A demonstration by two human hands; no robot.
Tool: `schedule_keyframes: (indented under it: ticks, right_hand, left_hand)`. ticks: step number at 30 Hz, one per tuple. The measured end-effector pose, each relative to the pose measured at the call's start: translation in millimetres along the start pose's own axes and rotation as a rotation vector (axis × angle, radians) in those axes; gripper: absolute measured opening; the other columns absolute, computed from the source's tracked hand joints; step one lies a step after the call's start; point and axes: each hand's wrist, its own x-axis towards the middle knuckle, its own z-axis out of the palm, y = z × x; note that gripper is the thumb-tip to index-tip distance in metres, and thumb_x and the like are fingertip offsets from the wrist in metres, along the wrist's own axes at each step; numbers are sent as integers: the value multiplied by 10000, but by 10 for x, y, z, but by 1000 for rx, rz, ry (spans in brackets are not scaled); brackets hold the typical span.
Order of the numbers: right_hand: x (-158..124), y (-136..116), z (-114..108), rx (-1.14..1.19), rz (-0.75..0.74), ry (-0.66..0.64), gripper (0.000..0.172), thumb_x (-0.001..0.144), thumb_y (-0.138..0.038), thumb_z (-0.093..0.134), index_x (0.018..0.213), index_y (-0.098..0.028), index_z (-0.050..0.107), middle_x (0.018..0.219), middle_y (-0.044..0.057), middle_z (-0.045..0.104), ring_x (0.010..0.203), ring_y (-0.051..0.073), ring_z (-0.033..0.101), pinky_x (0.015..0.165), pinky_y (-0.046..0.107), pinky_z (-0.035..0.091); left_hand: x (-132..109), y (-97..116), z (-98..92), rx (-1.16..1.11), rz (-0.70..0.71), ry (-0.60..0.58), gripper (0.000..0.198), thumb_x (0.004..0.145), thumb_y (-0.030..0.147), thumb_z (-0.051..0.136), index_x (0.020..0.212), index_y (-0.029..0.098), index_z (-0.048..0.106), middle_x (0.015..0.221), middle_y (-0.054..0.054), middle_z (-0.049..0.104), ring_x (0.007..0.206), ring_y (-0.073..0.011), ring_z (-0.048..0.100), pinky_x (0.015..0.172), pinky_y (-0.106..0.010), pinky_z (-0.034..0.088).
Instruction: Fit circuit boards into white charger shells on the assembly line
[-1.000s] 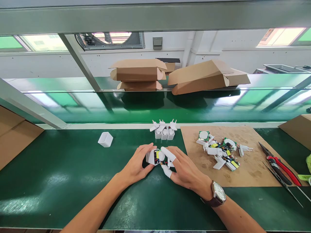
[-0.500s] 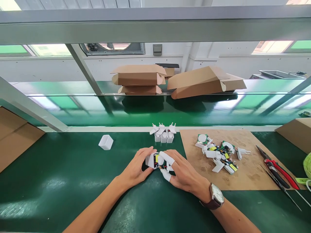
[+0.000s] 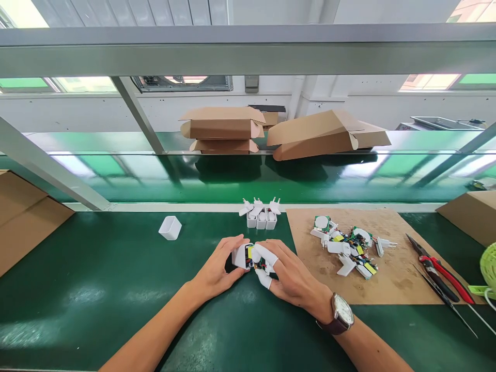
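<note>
Near the middle of the green table, my left hand [image 3: 221, 263] grips a white plastic housing [image 3: 238, 257] between thumb and fingers. My right hand [image 3: 291, 271], with white covers on thumb and finger, pinches a circuit board [image 3: 250, 254] with a yellow part at the housing's open end. Whether the board sits partly inside cannot be made out, as the fingers cover much of it. Just beyond my hands stand several white housings with plug pieces [image 3: 261, 217] on top. A lone white housing [image 3: 170, 228] lies to the left, its opening showing.
On a brown cardboard sheet [image 3: 310, 284] to the right lies a pile of circuit boards [image 3: 351, 248] with white plug pieces. Red-handled pliers [image 3: 437, 268] and tweezers [image 3: 445, 299] lie at its right edge. Cardboard boxes [image 3: 222, 126] rest behind a metal frame [image 3: 248, 59].
The camera view has shifted slightly. My right fingers have moved a little over the board, and the round white part seen on it before is now covered. Both hands keep their hold.
</note>
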Motion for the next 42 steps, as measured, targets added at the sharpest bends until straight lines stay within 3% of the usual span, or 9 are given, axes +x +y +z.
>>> schedule_keyframes:
  ticks: [8, 18, 28, 42]
  right_hand:
    - [-39, 14, 5, -25, -22, 7, 422, 858, 21, 500, 1217, -199, 493, 1275, 181, 622, 1179, 309, 609, 933, 567, 605]
    - [-64, 49, 1, 89, 38, 10, 592, 931, -71, 592, 1465, -197, 372, 1299, 175, 635, 1149, 278, 619, 911, 501, 612]
    - [-83, 58, -16, 48, 25, -33, 573, 901, -15, 566, 1431, -166, 409, 1292, 188, 624, 1209, 304, 600, 976, 547, 591]
    - [-34, 26, -49, 27, 17, -46, 469, 929, -39, 542, 1368, -166, 440, 1307, 209, 620, 1197, 313, 608, 931, 555, 616]
  left_hand:
    - [-6, -1, 24, -27, -17, 32, 777, 895, 214, 728, 1546, 323, 319, 1369, -99, 663, 1255, -263, 623, 1039, -492, 555]
    - [9, 8, 17, -32, -33, 41, 695, 918, 264, 710, 1512, 297, 350, 1362, -111, 662, 1251, -249, 642, 1055, -480, 554]
    - [26, 5, 5, 12, 21, 35, 727, 934, 213, 688, 1548, 309, 311, 1371, -114, 654, 1278, -263, 619, 1051, -476, 550]
    - [32, 15, -9, 6, 46, 22, 760, 928, 201, 704, 1561, 306, 298, 1374, -104, 649, 1273, -243, 589, 1053, -452, 549]
